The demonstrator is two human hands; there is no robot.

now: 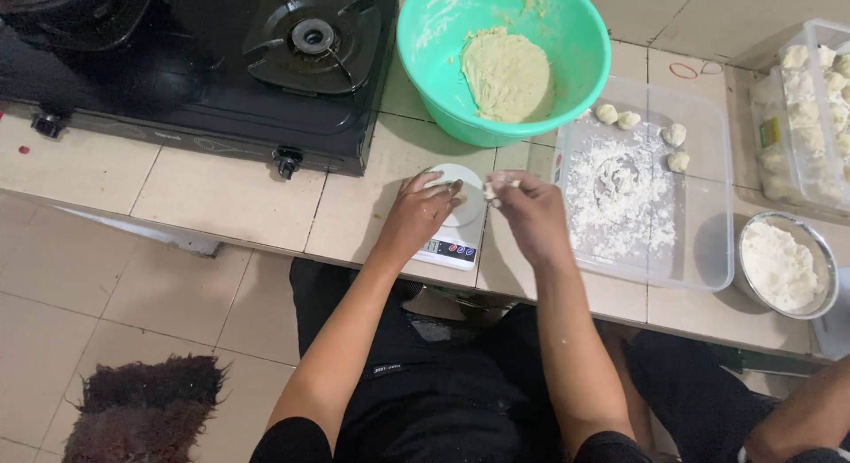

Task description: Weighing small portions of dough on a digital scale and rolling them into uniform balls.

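My left hand (416,217) rests over a small white kitchen scale (459,222), its fingers touching a lump of dough on the round platform. My right hand (529,206) hovers just right of the scale, fingertips pinched on a small piece of pale dough (490,190). Behind both hands stands a green plastic bowl (567,38) holding a large mass of dough (506,73). To the right lies a clear plastic tray (699,242) dusted with flour, with several small dough balls (627,119) along its far edge.
A black gas stove (212,65) fills the far left of the tiled counter. A metal bowl of flour (783,265) and a clear box of dough balls (815,109) sit at the right. Another person's arm (801,419) shows at the bottom right. A dark furry mat (146,408) lies on the floor.
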